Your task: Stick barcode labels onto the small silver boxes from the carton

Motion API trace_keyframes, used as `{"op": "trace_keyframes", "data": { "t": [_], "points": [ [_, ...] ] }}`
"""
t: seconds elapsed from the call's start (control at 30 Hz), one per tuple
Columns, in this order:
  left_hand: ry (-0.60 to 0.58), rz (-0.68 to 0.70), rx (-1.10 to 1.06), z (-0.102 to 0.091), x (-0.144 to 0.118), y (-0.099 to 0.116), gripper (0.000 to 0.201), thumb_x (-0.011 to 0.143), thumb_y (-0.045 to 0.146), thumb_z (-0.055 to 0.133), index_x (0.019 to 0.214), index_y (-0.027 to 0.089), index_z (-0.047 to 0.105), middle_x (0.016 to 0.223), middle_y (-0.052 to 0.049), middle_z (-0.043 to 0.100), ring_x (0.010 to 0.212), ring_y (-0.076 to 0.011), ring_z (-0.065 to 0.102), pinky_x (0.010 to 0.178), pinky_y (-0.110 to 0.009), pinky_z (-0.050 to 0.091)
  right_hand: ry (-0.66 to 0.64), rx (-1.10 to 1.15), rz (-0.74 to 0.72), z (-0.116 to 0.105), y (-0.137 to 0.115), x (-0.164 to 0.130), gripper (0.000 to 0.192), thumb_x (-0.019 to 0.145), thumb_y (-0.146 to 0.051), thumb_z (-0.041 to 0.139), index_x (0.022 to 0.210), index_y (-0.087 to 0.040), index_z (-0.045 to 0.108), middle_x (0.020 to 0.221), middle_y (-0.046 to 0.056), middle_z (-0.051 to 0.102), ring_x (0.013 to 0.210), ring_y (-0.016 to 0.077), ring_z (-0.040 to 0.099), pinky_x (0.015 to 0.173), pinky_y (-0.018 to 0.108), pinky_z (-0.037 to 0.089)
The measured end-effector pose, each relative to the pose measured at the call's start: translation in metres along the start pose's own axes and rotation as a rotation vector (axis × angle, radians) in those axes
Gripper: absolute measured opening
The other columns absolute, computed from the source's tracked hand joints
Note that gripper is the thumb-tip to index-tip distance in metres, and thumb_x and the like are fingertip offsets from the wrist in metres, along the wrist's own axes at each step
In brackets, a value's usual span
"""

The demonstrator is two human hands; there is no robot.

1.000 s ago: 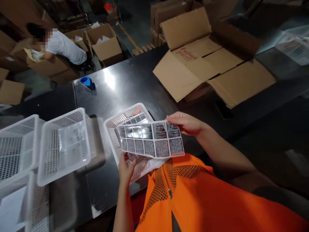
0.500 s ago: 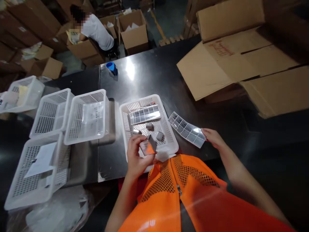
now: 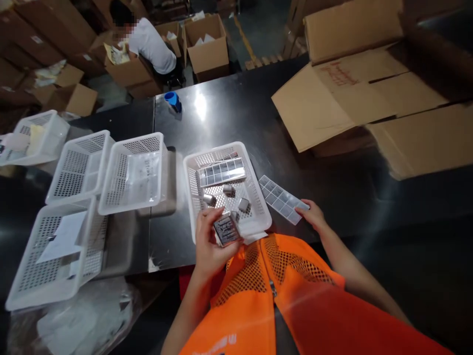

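Note:
My left hand (image 3: 212,241) grips a small metal block with a dark printed label (image 3: 226,230) between thumb and fingers, over the near edge of a white plastic basket (image 3: 258,197). Pinched at its right end by my right hand (image 3: 312,216) is a sheet of silver labels (image 3: 283,199), its far end close to the basket's right rim. Several small metal pieces lie in the basket, among them a rounded one (image 3: 243,204) and another (image 3: 228,189). Another label sheet (image 3: 221,171) rests at the basket's back.
More white baskets (image 3: 133,177) stand at the left, one holding white paper (image 3: 66,236). A blue roll-like object (image 3: 172,101) sits at the table's far side. A large open carton (image 3: 351,98) occupies the right. Beyond the table, a person in a white shirt (image 3: 153,47) sits among boxes.
The block in my left hand has turned, so its dark printed face now shows. My right hand has shifted left and the label sheet lies flatter.

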State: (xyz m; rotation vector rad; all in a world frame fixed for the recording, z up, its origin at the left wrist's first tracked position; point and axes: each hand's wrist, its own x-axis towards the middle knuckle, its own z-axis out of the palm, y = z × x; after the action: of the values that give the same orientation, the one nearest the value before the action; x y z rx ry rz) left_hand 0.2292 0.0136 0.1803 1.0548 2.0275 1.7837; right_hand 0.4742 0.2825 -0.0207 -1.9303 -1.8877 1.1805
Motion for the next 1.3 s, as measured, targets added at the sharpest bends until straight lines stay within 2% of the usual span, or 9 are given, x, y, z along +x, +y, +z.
{"op": "trace_keyframes", "data": {
  "t": [0.1,0.4,0.53,0.67,0.77,0.9,1.03,1.2,1.3],
  "points": [
    [0.045,-0.035,0.094,-0.002,-0.006,0.005,0.082,0.063,0.02,0.087,0.136,0.029,0.051,0.115,-0.005,0.058,0.098,-0.0185,0.063,0.079,-0.029,0.056,-0.007,-0.057,0.04,0.004,0.003,0.002,0.049,0.067,-0.024,0.079,0.113,-0.015,0.069,0.106,0.012,0.074,0.095,0.0246,0.07,0.087,0.035,0.055],
    [0.03,0.076,0.319,-0.015,0.0,0.016,0.058,0.061,0.014,0.085,0.113,0.023,0.06,0.107,-0.004,0.057,0.094,-0.0194,0.061,0.073,-0.029,0.055,0.006,-0.163,0.033,0.008,-0.008,-0.001,0.046,0.066,-0.022,0.077,0.11,-0.014,0.068,0.099,0.012,0.071,0.09,0.0254,0.067,0.085,0.037,0.054],
    [0.033,0.055,0.311,-0.032,-0.004,-0.001,0.06,0.065,0.027,0.089,0.118,0.024,0.062,0.109,-0.004,0.059,0.095,-0.0197,0.062,0.074,-0.029,0.055,0.098,-0.225,-0.019,0.006,-0.024,-0.011,0.052,0.068,-0.023,0.073,0.118,-0.011,0.065,0.114,0.019,0.064,0.112,0.0337,0.059,0.102,0.048,0.046],
    [0.067,-0.11,0.181,-0.054,-0.016,-0.032,0.055,0.067,0.027,0.089,0.117,0.027,0.066,0.113,-0.003,0.062,0.107,-0.0203,0.064,0.089,-0.031,0.056,0.151,-0.252,-0.291,0.013,-0.064,-0.034,0.054,0.081,-0.029,0.064,0.132,-0.013,0.057,0.137,0.021,0.052,0.135,0.0349,0.042,0.116,0.052,0.031],
    [0.096,-0.277,-0.016,-0.06,-0.026,-0.05,0.056,0.065,0.029,0.091,0.115,0.027,0.066,0.119,-0.003,0.067,0.113,-0.0213,0.067,0.096,-0.033,0.057,-0.017,-0.243,-0.647,0.035,-0.109,-0.06,0.048,0.089,-0.031,0.06,0.134,-0.016,0.057,0.137,0.018,0.052,0.133,0.0327,0.045,0.116,0.049,0.034],
    [0.1,-0.36,-0.265,-0.057,-0.034,-0.057,0.062,0.062,0.038,0.094,0.113,0.029,0.061,0.126,-0.007,0.071,0.119,-0.0257,0.068,0.099,-0.038,0.058,-0.513,-0.384,-1.041,0.081,-0.165,-0.094,0.052,0.088,-0.027,0.066,0.137,-0.013,0.056,0.132,0.018,0.057,0.125,0.0324,0.051,0.109,0.047,0.041],
    [0.101,-0.386,-0.317,-0.056,-0.04,-0.058,0.067,0.062,0.053,0.091,0.114,0.031,0.056,0.135,-0.012,0.068,0.122,-0.0288,0.068,0.094,-0.04,0.061,-0.772,-0.764,-1.103,0.127,-0.191,-0.113,0.074,0.074,-0.025,0.083,0.14,-0.007,0.055,0.133,0.023,0.058,0.123,0.0388,0.052,0.105,0.049,0.041],
    [0.198,-0.43,-0.482,-0.065,-0.052,-0.064,0.073,0.059,0.061,0.09,0.116,0.032,0.055,0.133,-0.01,0.071,0.111,-0.0264,0.073,0.092,-0.038,0.062,-0.798,-0.805,-1.076,0.149,-0.192,-0.112,0.038,0.084,-0.015,0.067,0.121,-0.01,0.067,0.118,0.016,0.069,0.116,0.0306,0.059,0.103,0.041,0.04],
    [0.299,-0.439,-0.621,-0.071,-0.057,-0.07,0.074,0.054,0.058,0.093,0.115,0.031,0.06,0.129,-0.008,0.074,0.117,-0.0262,0.071,0.099,-0.037,0.059,-0.752,-0.775,-1.027,0.143,-0.191,-0.108,0.052,0.086,-0.022,0.066,0.137,-0.014,0.058,0.128,0.014,0.065,0.121,0.028,0.057,0.101,0.036,0.042]
  ]
}}
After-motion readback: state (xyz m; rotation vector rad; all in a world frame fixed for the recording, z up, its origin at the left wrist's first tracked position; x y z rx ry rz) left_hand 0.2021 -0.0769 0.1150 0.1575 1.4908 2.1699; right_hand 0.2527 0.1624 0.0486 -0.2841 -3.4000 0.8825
